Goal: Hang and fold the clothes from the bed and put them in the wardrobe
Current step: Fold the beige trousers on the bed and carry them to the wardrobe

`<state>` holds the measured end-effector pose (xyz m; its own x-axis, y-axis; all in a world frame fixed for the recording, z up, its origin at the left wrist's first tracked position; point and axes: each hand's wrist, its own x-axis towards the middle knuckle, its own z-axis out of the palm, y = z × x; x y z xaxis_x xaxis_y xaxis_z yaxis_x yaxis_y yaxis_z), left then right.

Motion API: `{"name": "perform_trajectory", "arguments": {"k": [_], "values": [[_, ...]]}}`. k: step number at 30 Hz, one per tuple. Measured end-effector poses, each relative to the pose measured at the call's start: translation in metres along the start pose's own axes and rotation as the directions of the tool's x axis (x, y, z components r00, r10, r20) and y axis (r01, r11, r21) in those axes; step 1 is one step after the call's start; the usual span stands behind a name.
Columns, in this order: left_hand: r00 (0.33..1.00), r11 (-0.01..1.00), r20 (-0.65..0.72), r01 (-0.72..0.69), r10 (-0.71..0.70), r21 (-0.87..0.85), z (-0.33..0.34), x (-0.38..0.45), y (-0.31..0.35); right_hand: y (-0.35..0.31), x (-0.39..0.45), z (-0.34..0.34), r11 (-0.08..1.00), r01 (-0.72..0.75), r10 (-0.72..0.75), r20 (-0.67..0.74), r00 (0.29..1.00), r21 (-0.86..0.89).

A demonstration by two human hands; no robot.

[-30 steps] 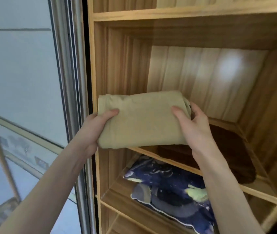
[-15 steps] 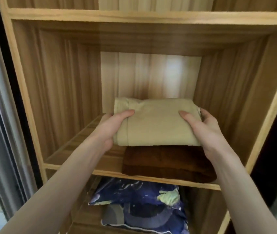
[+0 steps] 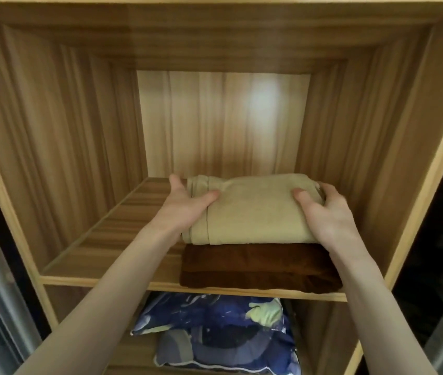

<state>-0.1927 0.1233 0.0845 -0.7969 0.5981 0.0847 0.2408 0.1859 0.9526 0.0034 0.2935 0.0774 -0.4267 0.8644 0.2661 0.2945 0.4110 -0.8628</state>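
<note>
Head cam is looking straight into a wooden wardrobe cubby, and the main thing here is a folded beige garment. It's a soft, plain tan fabric folded into a chunky rectangle, with a stitched hem running down near its 9 o'clock edge and stacked fold layers showing at that end. Looks pretty neat, no loose bits hanging out.

Both hands are on it. Left hand grips the 9 o'clock end, thumb lying across the top and fingers tucked around the side. Right hand grips the 3 o'clock end the same way, thumb on top, fingers curled behind the far corner. So both are clamped on the garment, not just resting.

The garment sits on top of a folded brown garment, which lies flat on the middle shelf, toward the 3 o'clock side of the cubby. The brown one sticks out at 6 o'clock, closer to the shelf's front edge, so the beige piece covers only its back part.

One compartment down, at 6 o'clock, there's a dark blue patterned bundle with some pale green patches and white piping along its edge.
</note>
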Motion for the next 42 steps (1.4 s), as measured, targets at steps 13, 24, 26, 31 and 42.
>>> {"name": "perform_trajectory", "arguments": {"k": [13,24,26,31,42], "values": [[0.876,0.607,0.028,-0.356,0.481,0.710,0.031,-0.039,0.000,0.003,-0.015,-0.004,0.762,0.507,-0.466,0.201,0.861,-0.404],[0.830,0.528,0.017,-0.370,0.557,0.764,0.035,-0.033,-0.003,0.003,-0.015,0.004,0.791,0.484,-0.475,0.123,0.871,-0.374],[0.807,0.491,0.049,-0.404,0.588,0.772,0.040,-0.034,-0.001,-0.003,-0.022,0.003,0.782,0.475,-0.484,0.088,0.871,-0.402],[0.748,0.458,0.124,-0.520,0.652,0.721,0.039,-0.038,-0.001,-0.012,-0.056,0.002,0.736,0.460,-0.528,0.003,0.849,-0.497],[0.401,0.361,0.222,-0.911,0.889,0.199,0.063,-0.083,-0.029,0.030,-0.194,-0.031,0.639,0.097,-0.521,-0.336,0.785,-0.763]]}}
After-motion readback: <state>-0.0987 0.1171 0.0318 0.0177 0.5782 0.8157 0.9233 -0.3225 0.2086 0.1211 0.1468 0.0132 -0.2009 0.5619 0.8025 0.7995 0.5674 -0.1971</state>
